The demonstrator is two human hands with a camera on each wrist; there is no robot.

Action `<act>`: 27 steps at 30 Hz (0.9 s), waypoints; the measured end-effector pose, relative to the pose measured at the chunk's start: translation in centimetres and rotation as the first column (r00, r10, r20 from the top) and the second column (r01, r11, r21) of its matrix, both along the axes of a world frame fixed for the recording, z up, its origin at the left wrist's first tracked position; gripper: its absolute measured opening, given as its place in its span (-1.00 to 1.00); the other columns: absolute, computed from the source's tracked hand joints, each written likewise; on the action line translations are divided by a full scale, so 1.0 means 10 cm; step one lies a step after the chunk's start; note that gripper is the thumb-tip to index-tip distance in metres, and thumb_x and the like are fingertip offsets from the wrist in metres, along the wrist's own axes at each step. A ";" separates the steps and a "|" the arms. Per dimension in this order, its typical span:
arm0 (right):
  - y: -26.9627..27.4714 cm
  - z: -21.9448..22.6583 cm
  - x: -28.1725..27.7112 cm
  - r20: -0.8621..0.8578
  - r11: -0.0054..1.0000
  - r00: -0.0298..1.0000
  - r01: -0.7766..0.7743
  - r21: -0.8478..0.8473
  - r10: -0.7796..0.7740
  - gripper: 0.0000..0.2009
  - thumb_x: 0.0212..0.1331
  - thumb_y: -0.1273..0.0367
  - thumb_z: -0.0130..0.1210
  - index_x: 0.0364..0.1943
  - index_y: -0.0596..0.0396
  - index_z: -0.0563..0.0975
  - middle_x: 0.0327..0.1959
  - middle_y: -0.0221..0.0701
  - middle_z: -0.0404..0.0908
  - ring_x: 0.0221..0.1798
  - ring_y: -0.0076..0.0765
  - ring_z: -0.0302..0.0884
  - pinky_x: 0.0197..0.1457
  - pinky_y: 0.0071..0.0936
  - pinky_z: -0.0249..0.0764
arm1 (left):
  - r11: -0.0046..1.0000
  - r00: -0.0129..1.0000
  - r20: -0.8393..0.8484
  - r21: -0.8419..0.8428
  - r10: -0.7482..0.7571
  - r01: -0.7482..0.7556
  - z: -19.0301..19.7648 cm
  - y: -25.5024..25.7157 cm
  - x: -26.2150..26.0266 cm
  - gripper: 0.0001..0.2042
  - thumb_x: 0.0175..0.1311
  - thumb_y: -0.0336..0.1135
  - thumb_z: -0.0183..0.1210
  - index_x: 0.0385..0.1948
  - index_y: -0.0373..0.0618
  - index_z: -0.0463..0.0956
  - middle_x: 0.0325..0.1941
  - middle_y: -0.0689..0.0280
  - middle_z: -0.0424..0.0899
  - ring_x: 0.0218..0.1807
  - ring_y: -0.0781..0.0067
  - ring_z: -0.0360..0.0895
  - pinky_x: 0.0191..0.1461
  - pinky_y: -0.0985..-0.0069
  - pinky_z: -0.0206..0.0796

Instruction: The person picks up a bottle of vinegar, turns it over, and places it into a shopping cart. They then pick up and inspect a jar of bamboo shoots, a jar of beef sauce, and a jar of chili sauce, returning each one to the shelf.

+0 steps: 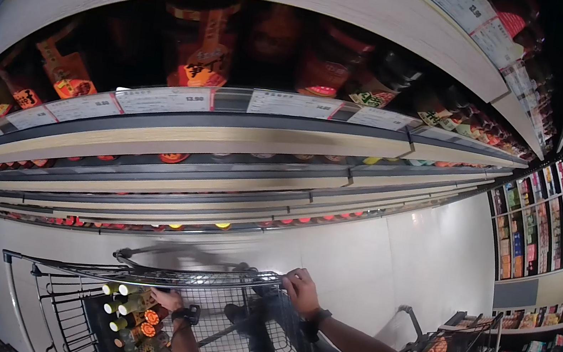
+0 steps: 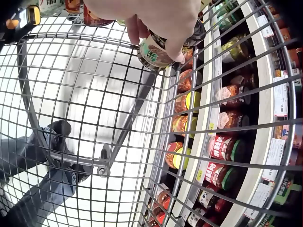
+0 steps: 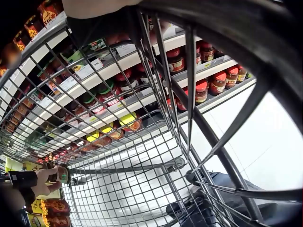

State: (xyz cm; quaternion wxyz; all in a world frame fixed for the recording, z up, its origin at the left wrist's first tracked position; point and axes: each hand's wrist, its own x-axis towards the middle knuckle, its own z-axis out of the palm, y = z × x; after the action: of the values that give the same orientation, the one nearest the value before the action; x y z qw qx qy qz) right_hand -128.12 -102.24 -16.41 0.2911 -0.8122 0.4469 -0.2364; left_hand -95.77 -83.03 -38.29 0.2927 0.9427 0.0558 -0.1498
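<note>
In the head view my left hand (image 1: 168, 299) is down inside a wire shopping cart (image 1: 226, 312), beside a group of bottles and jars. The left wrist view shows its fingers and thumb holding a small jar (image 2: 154, 53) with a pale green label, tilted against the cart's wire side. Bottles with light caps (image 1: 124, 290) and jars with orange lids (image 1: 151, 317) stand close by the hand. My right hand (image 1: 301, 292) grips the cart's top rail at its right end. Only a blurred edge of this hand (image 3: 99, 5) shows in the right wrist view.
A long shelf (image 1: 194, 131) with several tiers of jars and price tags runs beside the cart. Pale floor (image 1: 430, 247) lies to the right. Another cart (image 1: 467, 339) with goods stands at the lower right, before a stocked rack (image 1: 534, 219).
</note>
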 end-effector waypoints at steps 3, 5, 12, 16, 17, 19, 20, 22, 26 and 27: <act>0.00 0.03 0.01 -0.008 1.000 1.000 0.015 0.017 -0.014 -0.86 0.29 0.36 0.20 -0.33 0.14 0.63 -0.29 -0.30 0.58 -0.15 -0.07 0.51 -0.07 -0.20 0.48 | 1.000 0.999 -0.041 -0.006 -0.021 0.021 0.02 -0.01 0.07 -0.09 0.03 -0.62 0.36 0.48 -0.15 0.04 0.44 -0.15 0.21 0.39 -0.25 0.31 0.42 0.11 0.26; 0.00 0.05 0.01 0.010 1.000 1.000 0.017 0.019 -0.018 -0.86 0.30 0.35 0.20 -0.33 0.14 0.64 -0.29 -0.30 0.59 -0.14 -0.07 0.51 -0.07 -0.21 0.48 | 0.998 0.998 -0.037 -0.046 -0.045 0.043 -0.10 0.03 0.09 -0.08 0.05 -0.61 0.36 0.49 -0.15 0.01 0.43 -0.18 0.20 0.39 -0.28 0.28 0.42 0.11 0.22; 0.00 0.06 -0.01 0.029 1.000 0.999 0.022 0.008 -0.022 -0.84 0.30 0.30 0.21 -0.29 0.10 0.65 -0.27 -0.32 0.57 -0.15 -0.08 0.51 -0.11 -0.21 0.51 | 0.939 0.990 0.124 -0.325 -0.073 0.110 0.03 0.10 -0.11 -0.05 0.08 -0.51 0.40 0.52 -0.11 -0.03 0.47 -0.17 0.18 0.46 -0.25 0.18 0.48 0.08 0.08; -0.02 0.11 -0.03 0.002 1.000 1.000 0.013 -0.021 -0.013 -0.85 0.30 0.28 0.19 -0.28 0.05 0.64 -0.29 -0.32 0.54 -0.12 -0.05 0.50 -0.08 -0.17 0.51 | 0.972 0.968 0.132 -0.072 -0.215 0.225 0.08 0.61 -0.49 -0.17 0.18 -0.30 0.33 0.47 -0.26 0.06 0.46 -0.17 0.25 0.44 -0.22 0.23 0.48 0.08 0.08; -0.03 0.14 -0.03 -0.008 1.000 1.000 0.019 -0.020 -0.019 -0.85 0.30 0.27 0.19 -0.27 0.04 0.63 -0.29 -0.32 0.54 -0.11 -0.04 0.50 -0.07 -0.16 0.51 | 0.886 0.938 0.090 -0.308 -0.335 0.346 0.02 0.82 -0.51 -0.28 0.21 -0.29 0.28 0.40 -0.31 0.17 0.35 -0.14 0.39 0.33 -0.17 0.35 0.42 0.12 0.15; -0.01 0.15 -0.05 -0.027 1.000 0.999 0.024 -0.009 -0.024 -0.84 0.31 0.26 0.17 -0.26 0.03 0.62 -0.29 -0.32 0.53 -0.08 -0.03 0.49 -0.06 -0.14 0.50 | 0.851 0.921 0.120 -0.355 -0.370 0.388 0.30 1.06 -0.82 -0.44 0.20 -0.34 0.26 0.24 -0.37 0.34 0.18 -0.04 0.53 0.18 0.07 0.46 0.30 0.24 0.25; 0.00 0.10 -0.07 -0.025 1.000 0.999 0.025 -0.013 -0.025 -0.80 0.33 0.21 0.15 -0.21 0.02 0.61 -0.22 -0.31 0.52 -0.05 -0.02 0.49 -0.03 -0.14 0.50 | 0.942 0.925 -0.233 -0.226 -0.302 0.250 1.03 0.92 -1.02 -0.47 0.19 -0.36 0.27 0.19 -0.37 0.38 0.12 -0.01 0.56 0.14 0.14 0.48 0.25 0.26 0.29; 0.01 0.16 -0.10 -0.088 0.998 0.995 0.043 0.055 -0.038 -0.71 0.34 0.12 0.13 -0.07 -0.01 0.55 -0.02 -0.27 0.47 0.08 -0.04 0.46 0.05 -0.06 0.48 | 0.909 0.943 -0.063 -0.296 -0.326 0.294 1.26 1.22 -1.34 -0.54 0.16 -0.36 0.32 0.09 -0.34 0.47 0.01 -0.01 0.63 0.07 0.08 0.55 0.20 0.25 0.35; 0.12 0.11 -0.44 -0.238 0.953 0.971 0.086 0.290 -0.015 -0.43 0.24 0.08 0.23 0.27 -0.06 0.35 0.27 -0.19 0.27 0.30 0.06 0.32 0.23 0.08 0.41 | 0.958 0.955 -0.095 -0.086 -0.282 0.275 2.51 1.54 -2.13 -0.54 0.12 -0.35 0.36 0.05 -0.35 0.50 0.07 -0.09 0.59 0.12 -0.10 0.54 0.19 0.16 0.36; 0.18 0.07 -0.57 -0.264 0.917 0.964 0.099 0.387 0.008 -0.38 0.21 0.10 0.25 0.32 -0.06 0.32 0.33 -0.19 0.23 0.35 0.06 0.28 0.27 0.12 0.39 | 0.943 0.957 -0.003 0.171 -0.289 0.285 2.57 1.68 -2.35 -0.48 0.13 -0.28 0.36 0.12 -0.32 0.47 0.15 -0.08 0.55 0.19 -0.11 0.49 0.19 0.09 0.35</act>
State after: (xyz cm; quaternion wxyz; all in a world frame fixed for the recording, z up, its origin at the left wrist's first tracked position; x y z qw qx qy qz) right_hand -133.79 -100.47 -15.74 0.3826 -0.7496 0.5387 -0.0390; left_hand -119.31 -66.18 -12.55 0.1872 0.9639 -0.0728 -0.1750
